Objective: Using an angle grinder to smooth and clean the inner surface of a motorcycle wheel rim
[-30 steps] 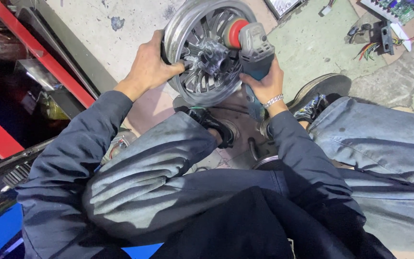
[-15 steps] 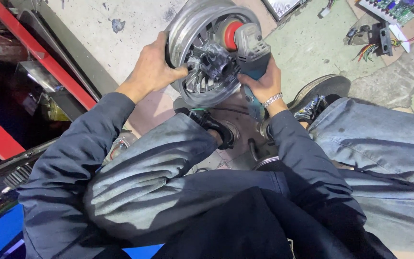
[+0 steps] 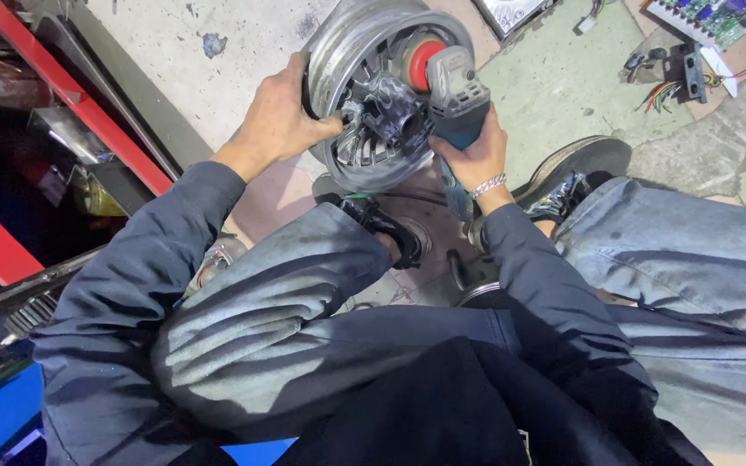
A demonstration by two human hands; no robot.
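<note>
- Since the earlier frames the wheel rim [image 3: 364,95] has tipped slightly and the grinder's red disc [image 3: 422,60] sits a little deeper inside its bowl; both hands hold as before.
- The rim stands on edge on the concrete floor [image 3: 174,60], just beyond the person's knees.
- It looks a heavy, stiff piece of cast metal, smooth and likely slippery; the outer lip is the sound place to hold.
- Dull silver, with fine spokes and a dark hub.
- The left hand [image 3: 282,116] is clenched on the rim's lip.
- The right hand [image 3: 474,151] grips the angle grinder [image 3: 455,95] body.
- Circuit boards [image 3: 710,17] and loose wires [image 3: 662,86] lie well apart.
</note>
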